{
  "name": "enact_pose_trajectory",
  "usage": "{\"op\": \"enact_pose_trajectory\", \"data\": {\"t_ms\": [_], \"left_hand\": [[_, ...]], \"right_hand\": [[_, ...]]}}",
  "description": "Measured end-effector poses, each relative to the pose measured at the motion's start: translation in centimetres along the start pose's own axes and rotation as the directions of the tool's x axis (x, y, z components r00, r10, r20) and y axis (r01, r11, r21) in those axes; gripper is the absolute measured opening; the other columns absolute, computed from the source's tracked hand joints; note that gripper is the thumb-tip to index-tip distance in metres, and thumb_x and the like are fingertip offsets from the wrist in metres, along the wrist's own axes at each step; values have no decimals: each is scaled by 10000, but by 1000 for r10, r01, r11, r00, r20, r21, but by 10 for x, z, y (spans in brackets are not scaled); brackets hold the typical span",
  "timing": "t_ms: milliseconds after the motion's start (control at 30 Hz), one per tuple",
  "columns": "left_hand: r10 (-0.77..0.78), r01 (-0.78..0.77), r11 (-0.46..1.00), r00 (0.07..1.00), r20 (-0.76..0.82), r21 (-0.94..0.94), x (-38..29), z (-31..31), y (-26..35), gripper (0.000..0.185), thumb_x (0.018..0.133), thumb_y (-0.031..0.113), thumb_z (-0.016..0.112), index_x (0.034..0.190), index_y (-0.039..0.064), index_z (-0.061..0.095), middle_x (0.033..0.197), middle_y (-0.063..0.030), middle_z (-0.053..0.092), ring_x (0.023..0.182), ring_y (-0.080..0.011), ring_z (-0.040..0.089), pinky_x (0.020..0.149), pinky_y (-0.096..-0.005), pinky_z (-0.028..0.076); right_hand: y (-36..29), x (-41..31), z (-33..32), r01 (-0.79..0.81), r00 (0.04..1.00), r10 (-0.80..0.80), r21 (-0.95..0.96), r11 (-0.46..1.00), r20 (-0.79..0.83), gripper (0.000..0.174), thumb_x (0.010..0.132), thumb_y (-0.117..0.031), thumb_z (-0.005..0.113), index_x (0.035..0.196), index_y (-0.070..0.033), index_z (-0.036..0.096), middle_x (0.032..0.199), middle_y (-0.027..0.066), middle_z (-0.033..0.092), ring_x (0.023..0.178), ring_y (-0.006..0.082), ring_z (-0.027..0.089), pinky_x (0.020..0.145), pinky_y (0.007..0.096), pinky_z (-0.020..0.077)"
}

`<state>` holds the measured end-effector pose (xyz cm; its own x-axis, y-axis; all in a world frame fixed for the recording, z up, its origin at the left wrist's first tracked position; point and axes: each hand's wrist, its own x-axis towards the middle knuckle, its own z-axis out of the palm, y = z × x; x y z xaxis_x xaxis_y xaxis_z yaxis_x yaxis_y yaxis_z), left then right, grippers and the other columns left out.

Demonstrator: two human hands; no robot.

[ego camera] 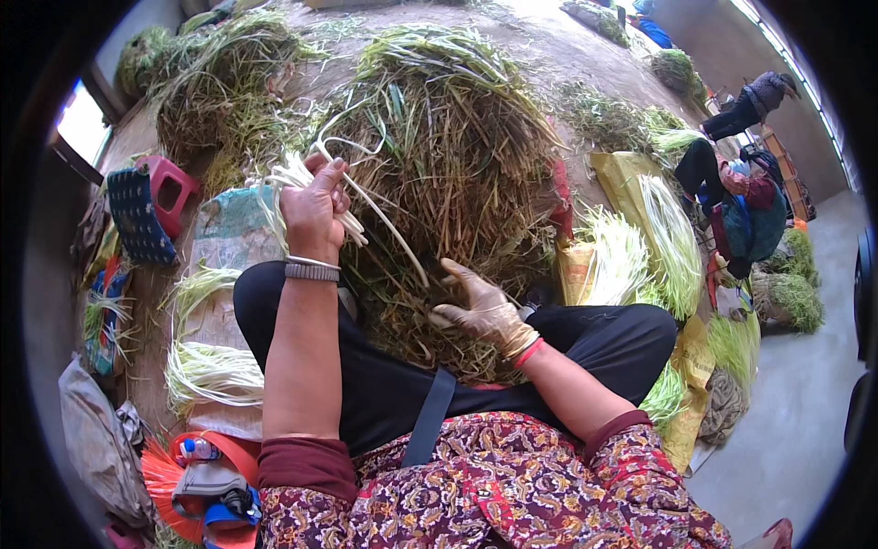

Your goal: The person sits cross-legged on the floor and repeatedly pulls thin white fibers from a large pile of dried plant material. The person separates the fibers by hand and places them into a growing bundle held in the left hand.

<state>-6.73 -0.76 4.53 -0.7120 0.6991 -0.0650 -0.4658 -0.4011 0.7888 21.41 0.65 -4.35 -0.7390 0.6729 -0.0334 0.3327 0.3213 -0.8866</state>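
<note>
My bare left hand (312,209) is closed around a small bunch of pale, peeled-looking plant stalks (291,175), above my left knee. From the same hand one long white stalk (392,230) slants down toward the right. Its lower tip hangs just short of my right hand (488,312), which wears a thin, soiled glove with a red band at the wrist. The gloved thumb and fingers are spread, and I see nothing between them. Before me rises a big heap of green-topped stalks with brown, dry outer leaves (453,158). Plant scraps (439,343) lie between my legs.
At left, pale stalks (212,374) lie on a woven sack (226,240), near a pink plastic stool (168,195). More pale stalks (617,257) rest on yellow sacks (624,171) at right. Beyond them sits another person (748,206); one more person (751,106) bends farther back.
</note>
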Motion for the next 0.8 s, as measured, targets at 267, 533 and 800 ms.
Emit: {"op": "enact_pose_trajectory", "data": {"t_ms": [267, 533, 800], "left_hand": [[-191, 188, 982, 964, 184, 33, -44, 23, -35, 131, 932, 181, 624, 963, 65, 572, 883, -116, 681, 466, -30, 446, 380, -158, 326], [-142, -9, 915, 929, 343, 402, -55, 19, -24, 146, 970, 204, 567, 1004, 69, 611, 838, -71, 697, 662, -75, 580, 579, -212, 447], [-204, 224, 969, 963, 177, -101, -28, 10, -12, 67, 974, 154, 547, 1007, 95, 543, 774, -10, 586, 569, -60, 475, 489, -222, 421]], "right_hand": [[-31, 32, 33, -227, 972, 164, 511, 829, 165, 270, 983, -268, 493, 912, -34, 608, 721, -12, 558, 601, 75, 505, 554, 259, 427], [-42, 86, -51, 326, 945, -326, -90, 941, 19, 222, 919, -242, 632, 924, -21, 653, 790, 80, 648, 689, 181, 613, 640, 280, 512], [-8, 213, -219, -251, 735, -226, -565, 786, -639, 249, 967, -241, 519, 932, -28, 643, 797, 154, 666, 712, 246, 654, 615, 387, 545]]}}
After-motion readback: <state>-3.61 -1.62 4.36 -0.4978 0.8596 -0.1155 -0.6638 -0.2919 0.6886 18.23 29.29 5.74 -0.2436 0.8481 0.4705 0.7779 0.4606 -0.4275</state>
